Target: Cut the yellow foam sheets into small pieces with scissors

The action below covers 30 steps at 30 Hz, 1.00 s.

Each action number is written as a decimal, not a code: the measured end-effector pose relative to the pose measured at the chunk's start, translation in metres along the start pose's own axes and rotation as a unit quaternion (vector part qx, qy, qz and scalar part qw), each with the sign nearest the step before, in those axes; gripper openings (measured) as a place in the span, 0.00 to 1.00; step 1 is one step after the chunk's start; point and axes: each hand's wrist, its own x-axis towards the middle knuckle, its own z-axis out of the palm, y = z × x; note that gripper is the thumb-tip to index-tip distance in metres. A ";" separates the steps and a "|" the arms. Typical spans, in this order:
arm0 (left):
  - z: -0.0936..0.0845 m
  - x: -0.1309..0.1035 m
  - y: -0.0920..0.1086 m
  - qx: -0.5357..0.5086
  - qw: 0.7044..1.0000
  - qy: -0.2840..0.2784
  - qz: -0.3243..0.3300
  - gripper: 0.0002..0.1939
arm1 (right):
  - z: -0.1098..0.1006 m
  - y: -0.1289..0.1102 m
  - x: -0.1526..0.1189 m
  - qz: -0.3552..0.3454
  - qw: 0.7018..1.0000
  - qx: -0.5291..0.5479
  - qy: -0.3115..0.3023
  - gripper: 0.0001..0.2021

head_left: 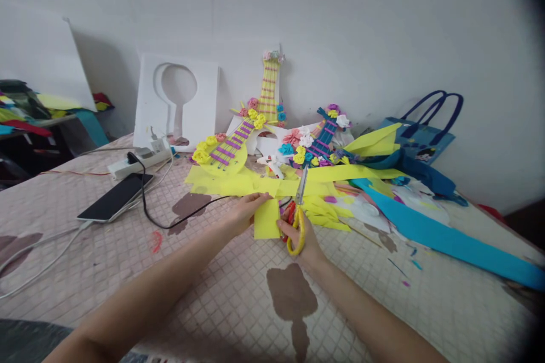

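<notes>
A small rectangle of yellow crepe paper [266, 222] is pinched at its upper left edge by my left hand [244, 212]. My right hand [310, 244] grips scissors [301, 188] with yellow and red handles, their blades pointing up and away from me. The right fingertips reach the right edge of the small piece. Just beyond both hands, a long yellow paper strip [225, 182] lies across the table. Cut yellow strips [323, 212] are heaped right of the scissors. A white glue gun [271, 165] rests behind the long strip.
Paper-flower guitars [232, 150] lean at the back beside a white foam board [204, 102] with a cutout. At left are a phone [117, 197], a power strip [140, 157] and cables. A blue paper strip [451, 232] and a blue bag [426, 139] occupy the right.
</notes>
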 end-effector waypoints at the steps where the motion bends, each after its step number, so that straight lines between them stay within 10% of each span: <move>1: 0.000 0.000 0.000 -0.019 1.000 -0.011 -0.013 0.19 | -0.001 0.000 0.001 -0.004 1.000 0.005 0.007 0.13; 6: 0.002 -0.001 -0.005 -0.023 0.989 -0.109 -0.093 0.18 | -0.005 -0.005 0.005 -0.042 0.998 0.030 0.037 0.12; 17: 0.000 0.001 -0.004 -0.025 0.997 -0.062 -0.036 0.11 | -0.003 -0.004 0.001 -0.016 0.998 0.052 -0.006 0.13; 30: -0.030 0.012 0.040 -0.157 0.983 0.090 0.013 0.06 | 0.015 -0.017 -0.028 0.157 0.924 0.172 -0.304 0.30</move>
